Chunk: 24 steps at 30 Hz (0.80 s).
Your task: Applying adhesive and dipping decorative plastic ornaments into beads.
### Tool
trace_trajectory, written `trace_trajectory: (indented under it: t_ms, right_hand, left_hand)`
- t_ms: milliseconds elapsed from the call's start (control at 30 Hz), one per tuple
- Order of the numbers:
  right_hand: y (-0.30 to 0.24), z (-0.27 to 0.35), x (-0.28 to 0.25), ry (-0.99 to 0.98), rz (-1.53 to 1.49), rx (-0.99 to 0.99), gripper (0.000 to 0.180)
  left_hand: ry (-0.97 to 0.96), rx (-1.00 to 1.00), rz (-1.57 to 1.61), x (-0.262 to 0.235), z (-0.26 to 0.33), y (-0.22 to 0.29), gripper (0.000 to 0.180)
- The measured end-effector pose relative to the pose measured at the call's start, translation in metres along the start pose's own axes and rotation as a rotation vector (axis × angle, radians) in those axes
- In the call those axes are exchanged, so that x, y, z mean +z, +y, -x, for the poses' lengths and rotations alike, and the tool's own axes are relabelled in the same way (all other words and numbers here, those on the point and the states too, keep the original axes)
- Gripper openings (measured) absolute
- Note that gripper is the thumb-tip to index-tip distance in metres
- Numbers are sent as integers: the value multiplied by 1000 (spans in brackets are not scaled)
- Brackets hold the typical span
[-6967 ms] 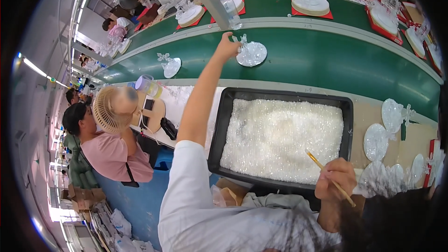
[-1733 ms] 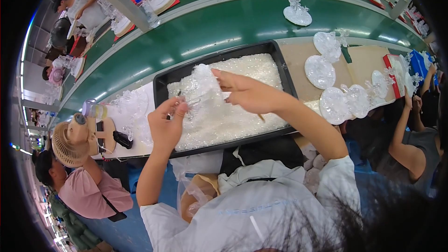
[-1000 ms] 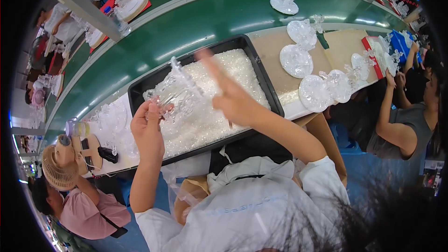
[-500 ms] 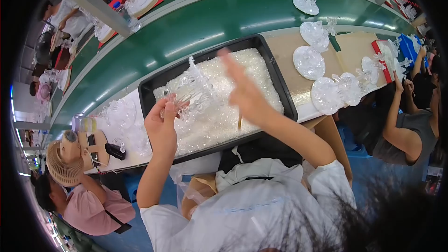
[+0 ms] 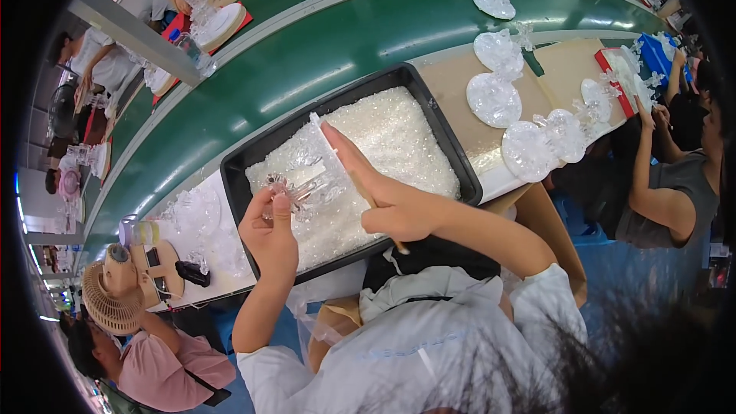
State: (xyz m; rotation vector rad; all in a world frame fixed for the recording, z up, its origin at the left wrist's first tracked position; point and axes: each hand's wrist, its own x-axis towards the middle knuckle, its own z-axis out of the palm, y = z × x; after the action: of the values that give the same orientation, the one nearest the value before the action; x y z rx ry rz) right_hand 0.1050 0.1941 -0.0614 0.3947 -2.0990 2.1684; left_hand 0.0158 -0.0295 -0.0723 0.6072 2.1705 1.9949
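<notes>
My left hand (image 5: 272, 241) pinches the stem end of a clear plastic ornament (image 5: 310, 176) with a round base disc. The ornament is tilted over a black tray (image 5: 234, 172) of clear, glittering granules (image 5: 410, 142), its disc seen nearly edge-on. Against the outer face of the disc lies my right hand (image 5: 399, 203), fingers stretched out together. A thin brown stick (image 5: 400, 247) is tucked under that hand's thumb; its far end is hidden behind the hand and disc.
Several clear ornaments with round bases (image 5: 494, 100) stand on brown board at the right, others (image 5: 195, 211) at the left. A green conveyor belt (image 5: 330, 80) runs behind the tray. A fan (image 5: 113, 287) stands at the left, near a co-worker in pink (image 5: 172, 364). Another co-worker (image 5: 663, 192) sits at the right.
My right hand has come down and left, from raised and blurred to resting flat on the ornament's disc. The disc has turned more edge-on. My left hand keeps its hold.
</notes>
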Motion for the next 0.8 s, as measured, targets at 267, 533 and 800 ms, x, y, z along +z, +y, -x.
trace_trajectory:
  t_ms: [267,533,800]
  right_hand:
    - [-2,-1,0,-25,81,-159,104]
    - [-2,6,-1,118,135,-326,104]
    - [-3,7,-14,-77,79,-104,96]
  left_hand:
    - [-55,-162,451,1,2,-6,29]
    - [-28,-167,521,13,1,0,24]
    - [-40,-248,540,17,-2,5,27]
